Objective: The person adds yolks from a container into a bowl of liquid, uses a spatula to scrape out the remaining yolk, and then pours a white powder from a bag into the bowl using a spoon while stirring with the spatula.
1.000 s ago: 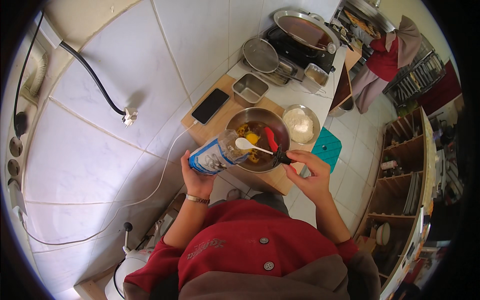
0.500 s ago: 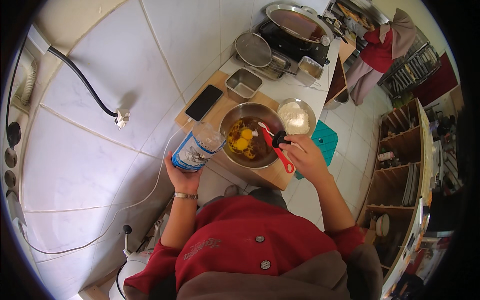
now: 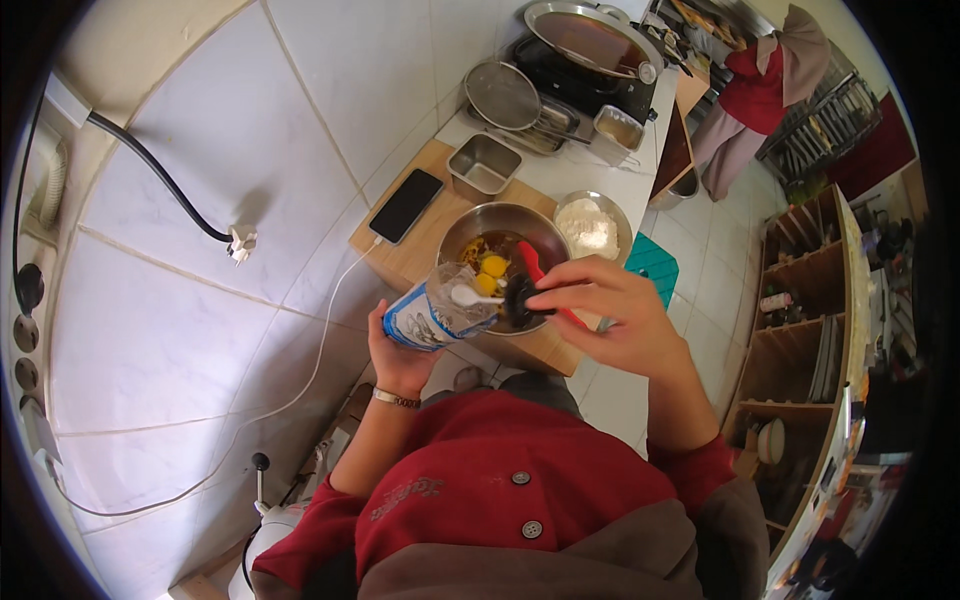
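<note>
My left hand (image 3: pixel 400 360) grips a clear plastic container (image 3: pixel 424 318) with a blue and white label, tilted with its mouth toward the right. Between the fingertips of my right hand (image 3: pixel 625 318) is a small white spoon (image 3: pixel 470 295) with a black end; its tip is at the container's mouth. Behind them, a metal mixing bowl (image 3: pixel 452 219) holds egg yolks (image 3: pixel 493 266) and a brown liquid. A red-handled utensil (image 3: pixel 531 262) leans in that bowl, partly covered by my right hand. Beside it stands a smaller metal bowl of white powder (image 3: pixel 590 228).
A phone (image 3: pixel 405 206) on a charging cable and a square metal tin (image 3: pixel 484 165) share the wooden board (image 3: pixel 385 255). Farther back are a sieve (image 3: pixel 503 97) and a large pan (image 3: pixel 590 42). Another person (image 3: pixel 752 95) stands at the far right, near wooden shelves (image 3: pixel 800 330).
The spoon in my right hand has moved left from over the mixing bowl to the container's mouth. My left hand has brought the container right, over the bowl's near-left edge.
</note>
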`<state>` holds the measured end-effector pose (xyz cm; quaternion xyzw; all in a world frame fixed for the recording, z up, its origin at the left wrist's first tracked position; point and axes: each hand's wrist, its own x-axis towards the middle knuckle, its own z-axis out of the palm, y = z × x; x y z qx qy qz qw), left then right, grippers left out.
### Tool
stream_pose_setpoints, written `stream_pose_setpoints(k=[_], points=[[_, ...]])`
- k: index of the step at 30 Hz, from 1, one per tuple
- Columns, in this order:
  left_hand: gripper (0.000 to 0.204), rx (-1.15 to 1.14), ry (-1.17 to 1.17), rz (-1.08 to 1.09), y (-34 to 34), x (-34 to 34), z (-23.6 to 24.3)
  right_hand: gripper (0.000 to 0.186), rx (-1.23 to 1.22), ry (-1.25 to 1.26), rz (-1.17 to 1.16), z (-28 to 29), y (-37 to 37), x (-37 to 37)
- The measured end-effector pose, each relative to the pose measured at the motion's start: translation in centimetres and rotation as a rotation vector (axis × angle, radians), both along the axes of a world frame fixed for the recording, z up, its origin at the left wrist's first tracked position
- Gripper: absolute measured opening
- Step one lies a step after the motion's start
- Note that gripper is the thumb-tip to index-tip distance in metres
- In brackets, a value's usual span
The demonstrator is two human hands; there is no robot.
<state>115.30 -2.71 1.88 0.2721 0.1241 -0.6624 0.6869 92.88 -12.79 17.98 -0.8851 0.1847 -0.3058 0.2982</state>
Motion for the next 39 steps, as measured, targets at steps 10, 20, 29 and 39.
stream_pose_setpoints(k=[10, 20, 29, 39], points=[[0.039, -0.152, -0.015, -0.005, -0.3, -2.8, 1.9, 0.031, -0.121, 0.149, 0.048, 0.6, 3.0, 1.7], [0.038, -0.124, -0.079, 0.015, -1.2, -3.7, 2.1, 0.031, -0.18, 0.104, -0.022, 0.8, 4.3, 1.1], [0.039, -0.127, 0.014, -0.106, -2.3, -7.6, 3.3, 0.029, -0.341, 0.428, -0.114, 0.8, 4.8, -1.2], [0.047, -0.124, -0.089, -0.616, -1.2, -21.4, 4.1, 0.023, -0.169, 0.232, -0.37, -1.4, 8.5, -16.9]])
